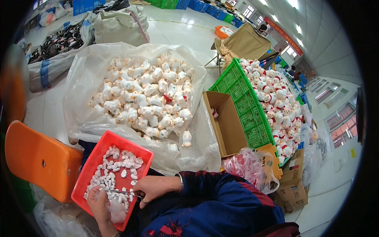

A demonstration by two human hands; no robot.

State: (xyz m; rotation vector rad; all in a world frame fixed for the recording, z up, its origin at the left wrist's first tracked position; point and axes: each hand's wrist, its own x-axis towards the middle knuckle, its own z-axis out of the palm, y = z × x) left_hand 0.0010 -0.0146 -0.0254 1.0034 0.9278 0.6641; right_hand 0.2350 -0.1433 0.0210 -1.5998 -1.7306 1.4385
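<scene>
My right hand (158, 188) grips the loop handles of thin metal forceps (120, 192), which point left over the red tray (145, 152). My left hand (99, 207) is closed in a pinch at the tool's tip, apparently on a small white fabric piece that its fingers mostly cover. Small white plush pieces (108, 179) lie loose in the tray, several of them curved. Below the tool, a larger white piece (117, 211) lies near the tray's front end.
Ahead, a clear plastic sack (85, 100) holds many white plush toys (142, 98). An open cardboard box (225, 122) and a green crate (241, 98) heaped with red-trimmed plush toys (276, 98) stand at right. An orange chair (43, 162) is at left; pink plastic bags (248, 168) lie by my right arm.
</scene>
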